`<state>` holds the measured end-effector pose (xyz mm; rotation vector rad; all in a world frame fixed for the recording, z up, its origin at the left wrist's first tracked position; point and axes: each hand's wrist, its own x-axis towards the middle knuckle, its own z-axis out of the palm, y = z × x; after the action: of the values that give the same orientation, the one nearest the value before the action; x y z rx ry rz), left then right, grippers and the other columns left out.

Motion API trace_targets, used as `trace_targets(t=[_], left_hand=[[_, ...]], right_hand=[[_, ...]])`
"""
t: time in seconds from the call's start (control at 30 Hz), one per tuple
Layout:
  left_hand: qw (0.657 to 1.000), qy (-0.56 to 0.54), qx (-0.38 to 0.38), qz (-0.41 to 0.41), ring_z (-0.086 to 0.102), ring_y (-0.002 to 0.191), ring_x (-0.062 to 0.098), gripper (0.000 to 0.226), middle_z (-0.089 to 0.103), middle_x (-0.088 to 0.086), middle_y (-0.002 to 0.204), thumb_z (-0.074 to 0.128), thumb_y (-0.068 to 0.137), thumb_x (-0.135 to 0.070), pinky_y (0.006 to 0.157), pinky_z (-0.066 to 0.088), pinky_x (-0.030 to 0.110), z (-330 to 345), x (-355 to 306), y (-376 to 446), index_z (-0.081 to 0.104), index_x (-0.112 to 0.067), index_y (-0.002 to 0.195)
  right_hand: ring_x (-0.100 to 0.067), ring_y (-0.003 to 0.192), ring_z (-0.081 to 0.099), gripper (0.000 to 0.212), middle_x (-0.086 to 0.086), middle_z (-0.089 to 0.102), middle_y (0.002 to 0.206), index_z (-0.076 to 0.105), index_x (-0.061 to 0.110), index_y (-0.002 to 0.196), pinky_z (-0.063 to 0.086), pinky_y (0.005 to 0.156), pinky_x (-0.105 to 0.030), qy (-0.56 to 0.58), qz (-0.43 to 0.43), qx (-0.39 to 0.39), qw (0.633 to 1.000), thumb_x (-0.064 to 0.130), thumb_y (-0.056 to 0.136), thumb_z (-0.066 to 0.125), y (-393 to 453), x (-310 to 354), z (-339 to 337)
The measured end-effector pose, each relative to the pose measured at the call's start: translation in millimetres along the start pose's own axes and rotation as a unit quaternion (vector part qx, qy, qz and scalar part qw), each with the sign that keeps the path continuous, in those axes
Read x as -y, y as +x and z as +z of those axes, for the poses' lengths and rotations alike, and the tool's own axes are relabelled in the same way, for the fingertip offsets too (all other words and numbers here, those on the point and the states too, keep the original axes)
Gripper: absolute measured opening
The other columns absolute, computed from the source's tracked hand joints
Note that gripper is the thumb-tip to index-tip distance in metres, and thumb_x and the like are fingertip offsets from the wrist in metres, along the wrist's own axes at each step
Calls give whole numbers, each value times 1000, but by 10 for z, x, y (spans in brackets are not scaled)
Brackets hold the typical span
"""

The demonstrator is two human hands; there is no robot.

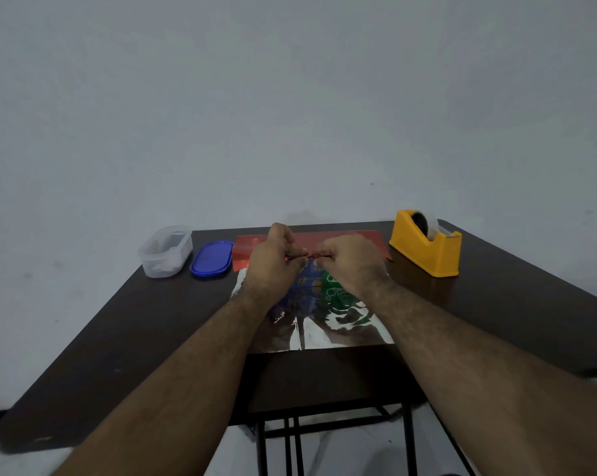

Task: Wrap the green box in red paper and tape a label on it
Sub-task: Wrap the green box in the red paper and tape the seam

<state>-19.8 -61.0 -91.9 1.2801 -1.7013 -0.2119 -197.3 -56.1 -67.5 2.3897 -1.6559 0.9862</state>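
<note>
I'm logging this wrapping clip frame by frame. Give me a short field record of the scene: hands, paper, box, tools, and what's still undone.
left hand: pinches the paper edge
right hand: pinches the same edge, beside the left
paper: red face at the far side, silver underside towards the person, edge lifted over the box
box: green and blue print, partly covered by the hands
tape dispenser: yellow, right of the paper, untouched
tub: clear, far left, lid off
lid: blue, beside the tub
table: dark
undone: taping; no label visible

Two hands (pixel 273 259) (pixel 350 261); one box (pixel 331 286); one dispenser (pixel 425 247); one lid (pixel 212 258).
</note>
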Motion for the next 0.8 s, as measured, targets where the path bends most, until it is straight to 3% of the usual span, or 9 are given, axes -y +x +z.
trace_targets(t=[0.17, 0.3, 0.43, 0.6, 0.8], left_hand=[[1000, -4, -4, -5, 72, 89, -1, 42, 78, -9, 93, 84, 88, -13, 74, 59, 23, 6, 8, 12, 48, -22, 108], [1000, -6, -5, -8, 72, 91, 2, 42, 78, -8, 93, 84, 87, -12, 77, 61, 27, 8, 8, 7, 48, -21, 107], [1000, -4, 0, -10, 71, 88, 2, 42, 78, -9, 92, 84, 88, -13, 75, 61, 29, -1, -1, 0, 48, -21, 108], [1000, -2, -1, -10, 71, 89, 0, 43, 77, -9, 91, 85, 88, -13, 77, 62, 29, -13, -3, 6, 49, -20, 110], [1000, -12, 0, -14, 71, 93, -1, 42, 79, -11, 95, 84, 88, -13, 81, 63, 29, -14, -5, -8, 49, -23, 110]], right_hand=[[-14, 96, 71, 33, 11, 79, 100, 81, 33, 113, 59, 87, -35, -54, -6, -5, 998, 54, 89, 76, 17, -31, -57], [-22, 98, 69, 36, 4, 77, 104, 77, 29, 116, 59, 85, -36, -167, -38, 10, 985, 54, 90, 74, 50, 0, -117], [-19, 111, 69, 54, 8, 76, 120, 68, 34, 136, 57, 95, -36, -144, -77, 24, 986, 52, 86, 76, 87, 61, -142], [-17, 100, 69, 44, 9, 77, 105, 73, 34, 126, 59, 88, -36, -176, -75, 35, 981, 57, 90, 69, 75, 84, -117], [-18, 121, 66, 60, 7, 72, 133, 62, 35, 144, 56, 97, -35, -201, -70, 35, 976, 65, 93, 64, -20, -6, -138]])
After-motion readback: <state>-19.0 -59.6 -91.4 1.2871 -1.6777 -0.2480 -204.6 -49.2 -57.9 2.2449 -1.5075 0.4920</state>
